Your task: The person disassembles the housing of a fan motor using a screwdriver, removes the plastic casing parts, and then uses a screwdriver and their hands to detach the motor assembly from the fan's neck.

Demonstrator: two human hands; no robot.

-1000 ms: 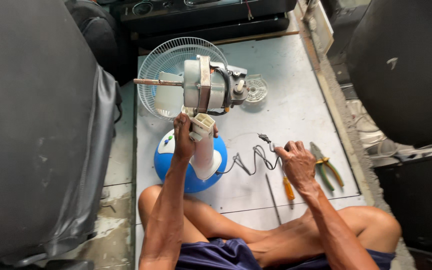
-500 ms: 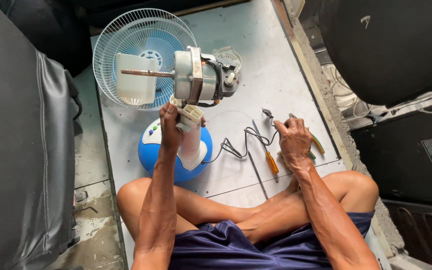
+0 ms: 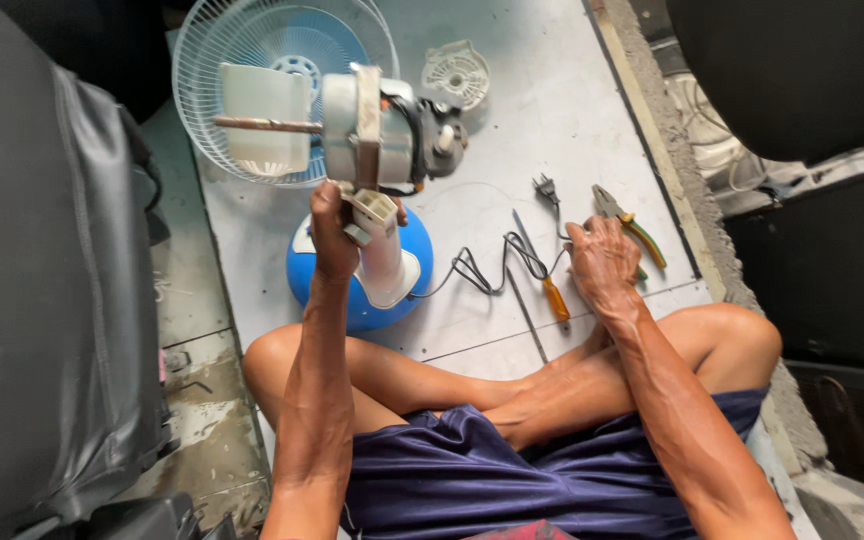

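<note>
Head view looks down on a pale grey sheet-metal floor panel (image 3: 562, 120) where a person sits cross-legged. A white wire fan guard with a blue centre (image 3: 282, 60) lies flat beyond a round blue fan base with a white neck (image 3: 372, 290). The left hand (image 3: 332, 235) is clamped around the neck below the exposed grey fan motor with its bare shaft (image 3: 372, 130), likely holding it upright and steady. The right hand (image 3: 602, 265) rests curled on the panel, over the green-handled pliers (image 3: 637, 235) and beside an orange-handled screwdriver (image 3: 542, 285); whether it grips anything I cannot tell. A black power cord with plug (image 3: 502, 255) trails between the hands.
</note>
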